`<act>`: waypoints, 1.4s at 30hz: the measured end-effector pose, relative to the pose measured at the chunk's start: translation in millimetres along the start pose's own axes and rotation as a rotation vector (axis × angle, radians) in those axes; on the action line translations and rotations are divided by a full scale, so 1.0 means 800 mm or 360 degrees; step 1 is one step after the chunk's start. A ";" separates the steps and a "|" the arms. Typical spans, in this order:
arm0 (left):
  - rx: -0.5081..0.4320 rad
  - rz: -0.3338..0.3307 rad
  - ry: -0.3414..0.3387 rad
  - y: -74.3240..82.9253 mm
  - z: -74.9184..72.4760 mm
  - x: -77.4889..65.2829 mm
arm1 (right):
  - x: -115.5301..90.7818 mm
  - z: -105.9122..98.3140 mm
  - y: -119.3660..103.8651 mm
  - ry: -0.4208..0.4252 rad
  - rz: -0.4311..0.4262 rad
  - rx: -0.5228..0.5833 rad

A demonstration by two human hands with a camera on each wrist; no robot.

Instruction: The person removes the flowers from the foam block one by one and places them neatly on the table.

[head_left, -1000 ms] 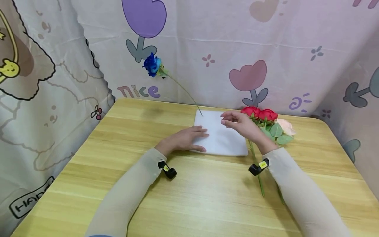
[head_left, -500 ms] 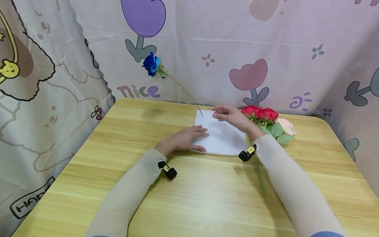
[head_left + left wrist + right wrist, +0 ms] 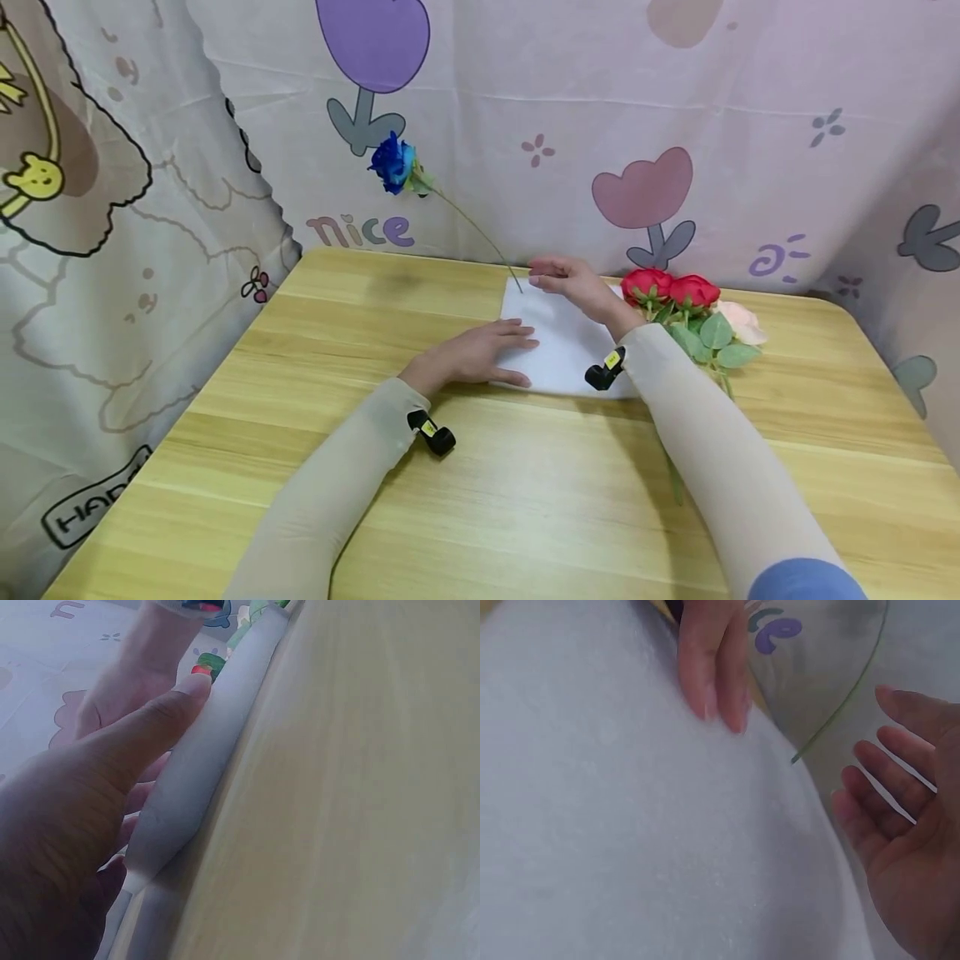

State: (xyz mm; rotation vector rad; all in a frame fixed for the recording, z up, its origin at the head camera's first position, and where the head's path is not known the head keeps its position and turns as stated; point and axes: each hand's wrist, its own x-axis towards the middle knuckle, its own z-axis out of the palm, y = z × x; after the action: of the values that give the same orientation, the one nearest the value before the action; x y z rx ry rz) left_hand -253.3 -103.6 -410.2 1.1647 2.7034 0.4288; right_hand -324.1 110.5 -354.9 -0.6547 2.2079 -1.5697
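Observation:
A white foam block [image 3: 566, 346] lies flat on the table. My left hand [image 3: 476, 350] rests on its left side, fingers spread and straight over the top; in the left wrist view the thumb lies along the block's front edge [image 3: 202, 761]. An artificial blue rose [image 3: 393, 162] leans to the left, its thin stem [image 3: 480, 227] ending at the block's back left corner. Beside the stem's lower end hovers my right hand [image 3: 581, 292], fingers slightly bent and holding nothing. The right wrist view shows a gap between those fingers and the stem [image 3: 847, 697].
Two red roses [image 3: 693, 291] and a pale pink rose [image 3: 741, 322] with green leaves lie at the block's right, partly behind my right forearm. A printed curtain [image 3: 510, 75] hangs behind the wooden table [image 3: 480, 500].
My right hand has moved left across the block, from near the red roses to beside the blue rose's stem. The left hand stays on the block. The head view has shifted slightly.

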 end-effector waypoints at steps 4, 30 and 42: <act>0.0013 -0.0007 -0.0005 0.002 -0.001 0.001 | 0.011 -0.002 0.006 0.0023 0.0051 0.0001; 0.0041 0.0043 0.0021 0.001 0.000 0.001 | 0.062 0.022 0.052 0.0379 -0.0008 -0.0354; 0.0025 0.0051 0.0046 -0.001 0.003 0.001 | 0.061 0.031 0.050 0.0423 0.0081 -0.0344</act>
State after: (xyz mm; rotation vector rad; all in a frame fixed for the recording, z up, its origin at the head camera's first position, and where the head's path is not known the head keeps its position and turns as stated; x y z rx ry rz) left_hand -253.8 -102.7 -412.4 1.2172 2.7205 0.4328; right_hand -358.5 75.1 -401.9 -0.4651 2.5941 -1.4785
